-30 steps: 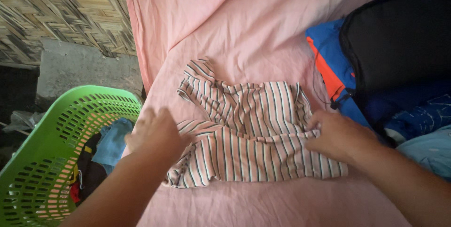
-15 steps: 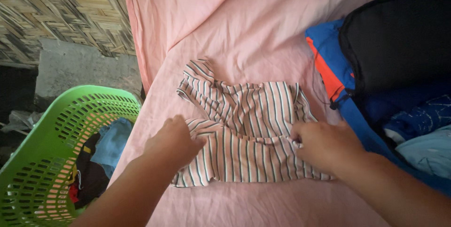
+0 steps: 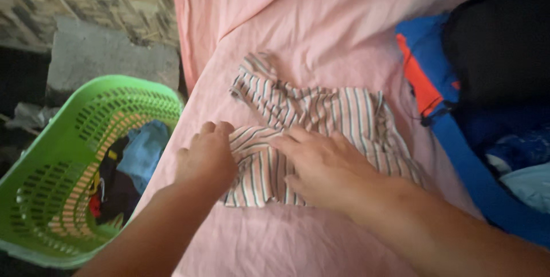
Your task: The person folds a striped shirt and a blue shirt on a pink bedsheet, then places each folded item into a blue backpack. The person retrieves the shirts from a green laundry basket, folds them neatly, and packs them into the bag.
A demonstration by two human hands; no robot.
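The small striped top (image 3: 321, 134) lies on the pink sheet (image 3: 344, 42), half folded, right under both hands. The left hand (image 3: 207, 159) is curled on the garment's left edge, fingers bent over the cloth; whether it actually pinches the hem I can't tell. The right hand (image 3: 326, 165) lies flat just beside it, fingers together, pressing the middle down. To do this fold well I'd say keep that flat palm anchoring the fabric while smoothing outward, so the stripes line up. Off past the left hand sits a green laundry basket (image 3: 69, 156) with clothes inside; beyond the right arm there's a blue and black bag (image 3: 452, 82).
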